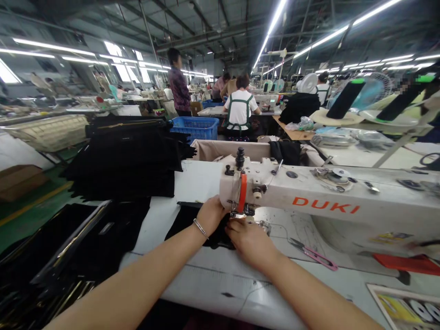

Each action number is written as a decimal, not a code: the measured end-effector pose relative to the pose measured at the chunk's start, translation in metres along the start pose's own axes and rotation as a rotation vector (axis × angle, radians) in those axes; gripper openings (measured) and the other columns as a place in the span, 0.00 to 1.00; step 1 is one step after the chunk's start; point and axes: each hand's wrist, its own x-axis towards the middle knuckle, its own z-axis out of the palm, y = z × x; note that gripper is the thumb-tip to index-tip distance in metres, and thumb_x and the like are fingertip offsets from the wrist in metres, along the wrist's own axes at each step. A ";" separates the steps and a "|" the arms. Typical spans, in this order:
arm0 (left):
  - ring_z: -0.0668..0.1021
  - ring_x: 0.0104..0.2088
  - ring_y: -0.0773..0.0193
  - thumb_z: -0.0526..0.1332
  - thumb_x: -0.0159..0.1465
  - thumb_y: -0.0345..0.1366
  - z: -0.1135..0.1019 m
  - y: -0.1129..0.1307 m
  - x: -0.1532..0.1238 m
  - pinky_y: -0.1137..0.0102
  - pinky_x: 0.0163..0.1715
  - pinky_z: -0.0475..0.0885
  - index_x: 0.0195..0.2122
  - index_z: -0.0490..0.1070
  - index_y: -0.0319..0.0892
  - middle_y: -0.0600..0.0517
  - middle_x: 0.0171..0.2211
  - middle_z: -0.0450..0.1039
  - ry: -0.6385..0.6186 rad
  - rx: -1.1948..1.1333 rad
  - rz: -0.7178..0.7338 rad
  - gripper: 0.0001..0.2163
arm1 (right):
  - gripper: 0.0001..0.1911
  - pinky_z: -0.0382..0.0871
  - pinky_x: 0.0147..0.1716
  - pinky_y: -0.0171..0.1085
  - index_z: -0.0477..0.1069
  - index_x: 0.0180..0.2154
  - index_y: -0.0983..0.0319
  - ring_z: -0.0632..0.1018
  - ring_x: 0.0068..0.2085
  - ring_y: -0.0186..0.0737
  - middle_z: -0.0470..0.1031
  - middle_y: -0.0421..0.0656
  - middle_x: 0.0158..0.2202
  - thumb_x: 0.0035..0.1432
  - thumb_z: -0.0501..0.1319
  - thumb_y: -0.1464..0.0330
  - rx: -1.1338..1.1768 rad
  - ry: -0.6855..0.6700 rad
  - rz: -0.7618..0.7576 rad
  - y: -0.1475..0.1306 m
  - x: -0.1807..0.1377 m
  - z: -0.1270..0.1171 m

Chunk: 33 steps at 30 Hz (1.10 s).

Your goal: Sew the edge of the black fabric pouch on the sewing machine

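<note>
A piece of black fabric (pixel 184 220) lies on the white sewing table (pixel 206 275) and runs under the needle end of a white DUKI sewing machine (pixel 309 201). My left hand (pixel 211 214), a thin bracelet on its wrist, presses on the fabric just left of the needle. My right hand (pixel 250 240) rests on the same fabric right below the presser foot, fingers curled onto the cloth. The needle itself is hidden behind the machine head and my fingers.
A tall stack of black fabric pieces (pixel 127 156) sits at the back left. More black pieces with zippers (pixel 68 252) lie at the left front. Pink-handled snips (pixel 314 254) lie right of my hands. A blue crate (pixel 195 126) and seated workers (pixel 240 107) are behind.
</note>
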 end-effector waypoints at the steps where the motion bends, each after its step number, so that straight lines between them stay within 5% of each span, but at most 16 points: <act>1: 0.75 0.46 0.51 0.58 0.68 0.33 0.002 0.004 -0.004 0.58 0.49 0.71 0.46 0.73 0.37 0.42 0.44 0.73 0.000 -0.009 0.024 0.08 | 0.13 0.70 0.49 0.43 0.75 0.48 0.65 0.75 0.50 0.45 0.77 0.49 0.44 0.63 0.58 0.78 -0.001 -0.003 -0.004 0.002 -0.006 0.000; 9: 0.70 0.58 0.58 0.54 0.68 0.24 0.009 0.007 -0.061 0.57 0.61 0.67 0.59 0.63 0.40 0.45 0.57 0.67 -0.037 -0.073 0.309 0.18 | 0.15 0.71 0.52 0.46 0.73 0.50 0.68 0.75 0.52 0.46 0.77 0.50 0.46 0.63 0.56 0.78 0.053 0.178 -0.009 -0.002 -0.028 0.010; 17: 0.70 0.59 0.60 0.51 0.71 0.27 0.003 -0.003 -0.056 0.57 0.61 0.68 0.60 0.62 0.42 0.45 0.59 0.67 -0.081 -0.124 0.346 0.17 | 0.15 0.73 0.46 0.44 0.73 0.48 0.68 0.76 0.49 0.45 0.78 0.50 0.44 0.62 0.56 0.77 0.039 0.175 -0.002 -0.006 -0.023 0.008; 33: 0.68 0.59 0.60 0.54 0.70 0.26 -0.003 -0.003 -0.050 0.59 0.64 0.63 0.59 0.64 0.42 0.47 0.58 0.67 -0.164 -0.165 0.317 0.17 | 0.16 0.71 0.51 0.46 0.73 0.50 0.67 0.75 0.52 0.47 0.77 0.51 0.45 0.62 0.54 0.78 0.091 0.132 0.015 -0.007 -0.022 0.011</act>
